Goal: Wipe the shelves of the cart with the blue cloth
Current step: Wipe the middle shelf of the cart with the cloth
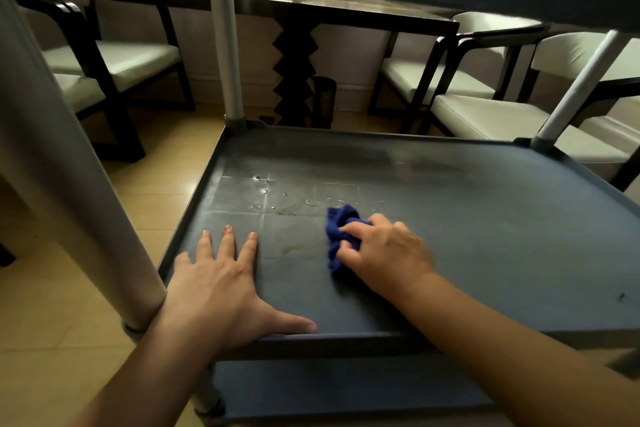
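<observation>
Grey cart shelf (485, 218) bears blue cloth (337, 236), droplets (265, 191).

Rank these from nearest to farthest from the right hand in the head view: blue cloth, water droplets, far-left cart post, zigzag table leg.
1. blue cloth, bunched in the right hand.
2. water droplets, on the shelf ahead and left.
3. far-left cart post, at the shelf's back corner.
4. zigzag table leg, beyond the cart.

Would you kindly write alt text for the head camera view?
A right hand presses a bunched blue cloth onto a cart's dark middle shelf, near water droplets. The left hand rests flat, fingers spread.
</observation>
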{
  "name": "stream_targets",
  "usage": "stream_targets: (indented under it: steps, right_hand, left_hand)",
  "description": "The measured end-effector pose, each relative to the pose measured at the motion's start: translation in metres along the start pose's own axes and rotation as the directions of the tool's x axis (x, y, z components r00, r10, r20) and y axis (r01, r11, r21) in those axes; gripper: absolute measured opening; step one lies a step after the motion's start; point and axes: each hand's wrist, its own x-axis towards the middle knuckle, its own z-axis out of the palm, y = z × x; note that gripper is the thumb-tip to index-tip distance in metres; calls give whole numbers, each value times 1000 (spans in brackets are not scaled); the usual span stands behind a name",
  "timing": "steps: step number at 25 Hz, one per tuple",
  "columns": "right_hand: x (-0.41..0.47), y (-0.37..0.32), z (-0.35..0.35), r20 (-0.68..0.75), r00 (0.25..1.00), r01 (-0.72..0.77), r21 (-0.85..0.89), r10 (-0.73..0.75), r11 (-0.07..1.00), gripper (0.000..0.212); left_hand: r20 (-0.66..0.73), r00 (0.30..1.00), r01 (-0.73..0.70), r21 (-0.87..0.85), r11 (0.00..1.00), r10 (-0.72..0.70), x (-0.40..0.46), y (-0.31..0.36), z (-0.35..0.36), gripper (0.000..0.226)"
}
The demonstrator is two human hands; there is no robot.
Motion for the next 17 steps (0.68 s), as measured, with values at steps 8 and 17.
stream_targets:
  steps: [8,17]
  right_hand:
    - [-44,162,-49,-21,910,-407,-239,415,882,41]
    - [-37,115,-54,-165,944,-272,95,285,957,31]
  left_hand:
    - [-5,1000,2,-12,1000,-2,-4,3,1,180]
    - [-45,999,-14,-54,998,12,-9,3,0,181]
